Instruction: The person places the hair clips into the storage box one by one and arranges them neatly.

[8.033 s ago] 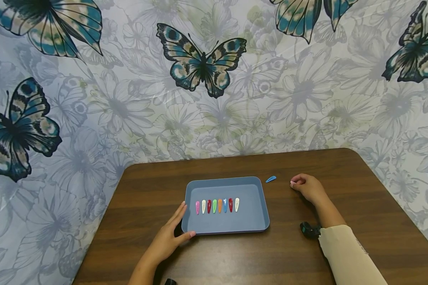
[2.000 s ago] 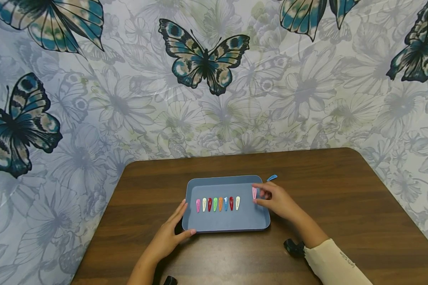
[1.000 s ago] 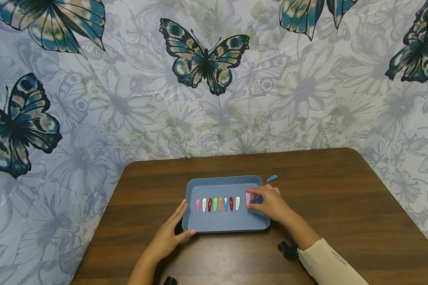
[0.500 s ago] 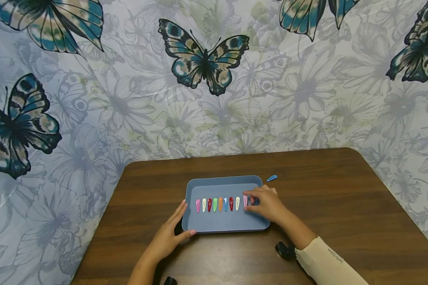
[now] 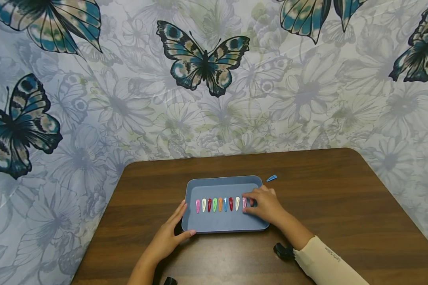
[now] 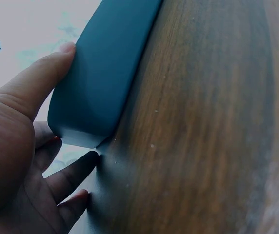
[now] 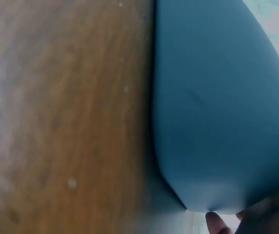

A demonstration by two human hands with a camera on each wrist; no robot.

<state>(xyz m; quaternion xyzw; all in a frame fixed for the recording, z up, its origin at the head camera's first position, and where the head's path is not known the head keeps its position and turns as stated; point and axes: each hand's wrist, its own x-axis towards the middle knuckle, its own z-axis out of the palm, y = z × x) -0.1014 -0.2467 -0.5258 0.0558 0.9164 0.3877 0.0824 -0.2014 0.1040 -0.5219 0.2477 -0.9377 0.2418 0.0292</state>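
Observation:
On the blue-grey tray (image 5: 221, 225) several snap hair clips lie in a row, upright and side by side. From left come a pink clip (image 5: 197, 206), then white, red, green, orange (image 5: 220, 204), blue, red and a white clip (image 5: 237, 203). My right hand (image 5: 267, 205) reaches over the tray's right side, and its thumb and fingers pinch a light pink hair clip (image 5: 244, 202) at the row's right end, partly covered by the fingers. My left hand (image 5: 167, 239) rests against the tray's front left corner, thumb on the rim in the left wrist view, fingers extended.
A blue hair clip (image 5: 272, 178) lies on the wooden table (image 5: 324, 190), just beyond the tray's back right corner. Behind the table hangs a butterfly-printed backdrop (image 5: 207, 126). The tray's outer wall (image 7: 217, 107) fills much of the right wrist view.
My right hand has brought the light pink clip from the table, right of the tray, into the tray and leftward beside the last white clip. My left hand stays at the corner.

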